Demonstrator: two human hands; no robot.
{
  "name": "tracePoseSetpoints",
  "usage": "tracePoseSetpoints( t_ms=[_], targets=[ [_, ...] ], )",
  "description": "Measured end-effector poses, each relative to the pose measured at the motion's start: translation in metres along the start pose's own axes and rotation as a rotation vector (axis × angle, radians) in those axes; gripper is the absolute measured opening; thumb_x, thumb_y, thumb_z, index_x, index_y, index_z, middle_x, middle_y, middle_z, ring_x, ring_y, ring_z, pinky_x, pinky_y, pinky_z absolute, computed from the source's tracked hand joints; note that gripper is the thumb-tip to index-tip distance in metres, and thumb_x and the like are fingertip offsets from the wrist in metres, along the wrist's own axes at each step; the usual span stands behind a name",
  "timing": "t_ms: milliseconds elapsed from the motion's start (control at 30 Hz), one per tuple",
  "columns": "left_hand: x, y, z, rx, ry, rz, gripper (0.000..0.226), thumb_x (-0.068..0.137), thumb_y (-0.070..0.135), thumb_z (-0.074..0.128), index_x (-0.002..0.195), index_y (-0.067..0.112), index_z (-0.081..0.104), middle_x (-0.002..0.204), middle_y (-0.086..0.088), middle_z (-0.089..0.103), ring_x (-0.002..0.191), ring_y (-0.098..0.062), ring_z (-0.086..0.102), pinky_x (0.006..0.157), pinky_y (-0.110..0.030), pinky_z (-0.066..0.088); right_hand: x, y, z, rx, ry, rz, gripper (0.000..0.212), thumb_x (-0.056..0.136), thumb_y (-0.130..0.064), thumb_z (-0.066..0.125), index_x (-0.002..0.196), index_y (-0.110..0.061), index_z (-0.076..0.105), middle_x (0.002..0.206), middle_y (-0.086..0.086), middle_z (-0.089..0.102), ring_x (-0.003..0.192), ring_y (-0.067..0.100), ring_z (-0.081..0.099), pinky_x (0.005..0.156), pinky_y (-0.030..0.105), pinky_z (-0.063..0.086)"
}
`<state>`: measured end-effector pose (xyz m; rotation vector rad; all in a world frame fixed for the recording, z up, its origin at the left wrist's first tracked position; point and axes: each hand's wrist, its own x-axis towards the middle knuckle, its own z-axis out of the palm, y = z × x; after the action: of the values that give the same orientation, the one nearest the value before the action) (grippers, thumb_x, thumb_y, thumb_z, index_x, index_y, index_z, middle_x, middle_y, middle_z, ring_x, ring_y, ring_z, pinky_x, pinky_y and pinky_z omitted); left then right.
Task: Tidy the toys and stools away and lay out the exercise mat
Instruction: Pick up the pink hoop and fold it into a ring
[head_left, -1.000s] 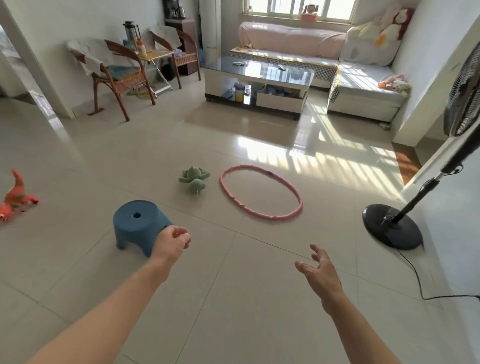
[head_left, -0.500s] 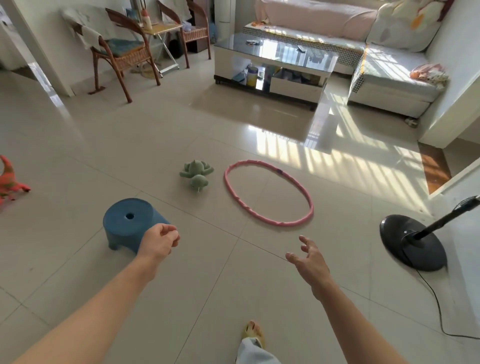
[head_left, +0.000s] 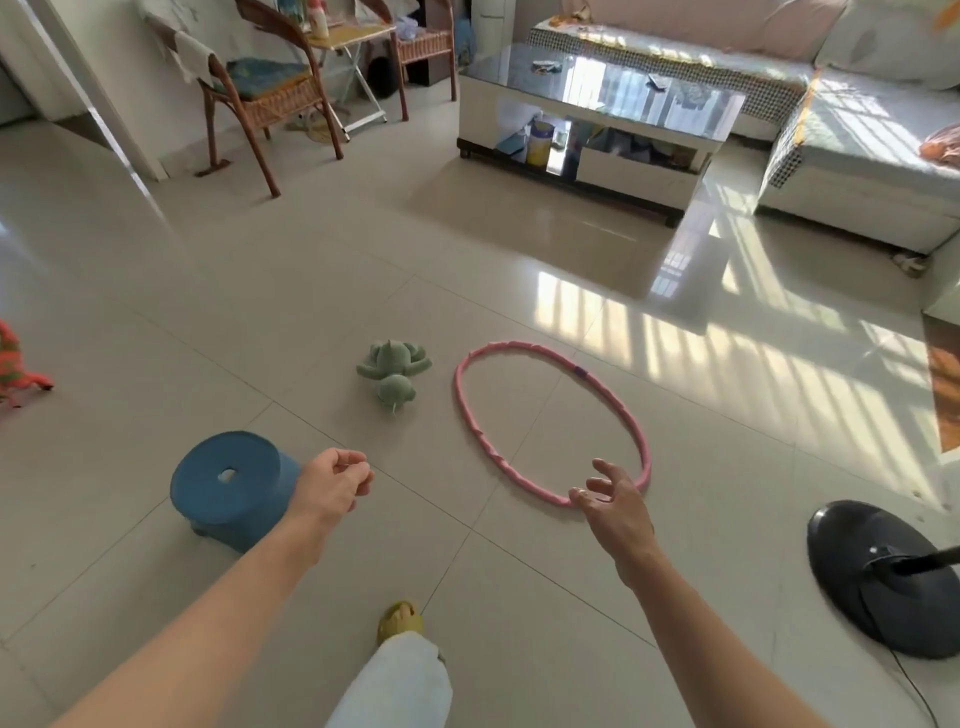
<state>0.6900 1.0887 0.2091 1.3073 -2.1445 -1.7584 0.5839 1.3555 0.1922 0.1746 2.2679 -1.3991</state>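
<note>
Head view: left hand (head_left: 332, 488) loosely curled, holding nothing, out in front just right of the blue stool (head_left: 234, 483) on the tiled floor (head_left: 260, 291). Right hand (head_left: 615, 506) open, fingers spread, over the near edge of the pink hoop (head_left: 550, 421). Green plush toy (head_left: 393, 375) lies just left of the hoop. Orange toy (head_left: 13, 364) at far left edge. Fan base (head_left: 883, 577) at right. Exercise mat not in view.

The orange toy (head_left: 15, 364) and fan base (head_left: 893, 577) are cut off by the edges.

One stool (head_left: 231, 475), two toys (head_left: 393, 371), one hoop (head_left: 550, 418).
</note>
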Motion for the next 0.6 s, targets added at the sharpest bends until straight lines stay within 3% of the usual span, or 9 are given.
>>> tracePoseSetpoints(
  t_ms=[133,400,600],
  targets=[
    [0.068,0.023,0.028,0.011,-0.05,-0.01,0.008,0.093,0.006,0.048,0.098,0.009,0.053,0.086,-0.006,0.059,0.082,-0.019,0.055,0.065,-0.025,0.042,0.059,-0.01,0.007,0.009,0.015,0.054,0.053,0.088,-0.017,0.062,0.136,-0.017,0.042,0.114,0.005,0.054,0.1,0.019,0.055,0.083,0.03,0.041],
    [0.227,0.084,0.101,0.049,-0.185,-0.1,0.018,0.091,0.003,0.048,0.08,0.017,0.05,0.078,-0.003,0.058,0.07,-0.015,0.053,0.06,-0.025,0.038,0.186,-0.047,0.004,0.001,0.128,0.201,0.053,0.088,-0.015,0.061,0.137,-0.014,0.042,0.117,0.009,0.056,0.101,0.021,0.055,0.081,0.029,0.041],
    [0.313,0.107,0.148,0.131,-0.266,-0.14,0.011,0.09,0.003,0.048,0.1,0.007,0.052,0.087,-0.008,0.059,0.077,-0.019,0.054,0.062,-0.025,0.039,0.266,-0.058,0.02,0.006,0.102,0.273,0.05,0.088,-0.019,0.06,0.135,-0.019,0.043,0.12,0.007,0.055,0.105,0.019,0.054,0.082,0.029,0.041]
  ],
)
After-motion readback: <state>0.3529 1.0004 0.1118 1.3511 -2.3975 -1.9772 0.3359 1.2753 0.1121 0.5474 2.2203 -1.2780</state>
